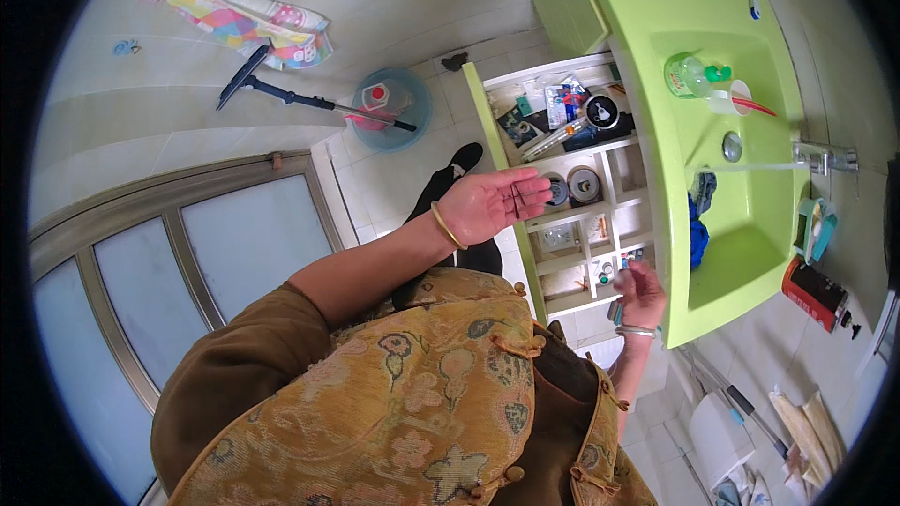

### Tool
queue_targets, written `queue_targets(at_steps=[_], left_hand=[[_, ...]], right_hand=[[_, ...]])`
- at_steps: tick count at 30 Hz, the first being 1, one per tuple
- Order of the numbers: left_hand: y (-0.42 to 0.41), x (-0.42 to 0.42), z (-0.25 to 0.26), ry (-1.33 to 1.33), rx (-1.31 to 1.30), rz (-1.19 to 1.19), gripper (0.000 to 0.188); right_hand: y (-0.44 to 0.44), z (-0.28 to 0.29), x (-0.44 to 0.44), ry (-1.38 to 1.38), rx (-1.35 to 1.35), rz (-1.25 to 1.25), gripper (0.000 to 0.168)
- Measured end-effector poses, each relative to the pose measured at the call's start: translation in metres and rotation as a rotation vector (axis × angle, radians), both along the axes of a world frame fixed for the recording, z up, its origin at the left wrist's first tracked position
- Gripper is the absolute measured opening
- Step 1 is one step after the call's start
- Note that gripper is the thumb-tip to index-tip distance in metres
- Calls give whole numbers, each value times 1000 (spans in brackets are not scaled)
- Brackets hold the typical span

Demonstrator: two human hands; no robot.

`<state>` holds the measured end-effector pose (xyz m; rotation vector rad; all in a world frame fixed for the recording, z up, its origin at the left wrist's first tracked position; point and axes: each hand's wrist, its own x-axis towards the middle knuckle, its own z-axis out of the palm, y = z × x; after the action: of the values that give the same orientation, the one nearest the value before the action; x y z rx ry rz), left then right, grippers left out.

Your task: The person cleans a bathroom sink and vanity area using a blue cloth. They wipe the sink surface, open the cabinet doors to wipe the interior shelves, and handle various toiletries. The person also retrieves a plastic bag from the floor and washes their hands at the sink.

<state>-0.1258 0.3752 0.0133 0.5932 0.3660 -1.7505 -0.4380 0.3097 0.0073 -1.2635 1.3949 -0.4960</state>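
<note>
My left hand (492,204), with a gold bangle at its wrist, is palm up over the front edge of an open drawer (489,112). Several thin dark pins (518,201), which look like hairpins, lie across its fingers. Just beyond the fingertips, two round containers (583,185) sit in a drawer compartment. My right hand (641,293), with a silver-coloured bangle, is over the drawer's right end with its fingers curled. Whether it holds anything cannot be told. Small items (605,273) lie in the compartment beside it. Packets (564,102) and a round black-topped container (602,112) fill the largest compartment.
Water runs from the tap (826,157) into the green sink (745,253), which holds a pump bottle (689,76), a white cup (728,100) and blue cloth (698,239). A squeegee (281,90) leans into a blue basin (422,112). A cabinet door (569,3) stands open.
</note>
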Motion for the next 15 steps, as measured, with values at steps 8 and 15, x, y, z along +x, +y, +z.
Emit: queue_targets(at_steps=[8,15], left_hand=[[23,11,-9,-68,-7,-26,34],[23,19,-6,-104,5,-93,34]], right_hand=[[29,-20,17,181,47,139,24],[42,-27,-14,398,74,95,22]])
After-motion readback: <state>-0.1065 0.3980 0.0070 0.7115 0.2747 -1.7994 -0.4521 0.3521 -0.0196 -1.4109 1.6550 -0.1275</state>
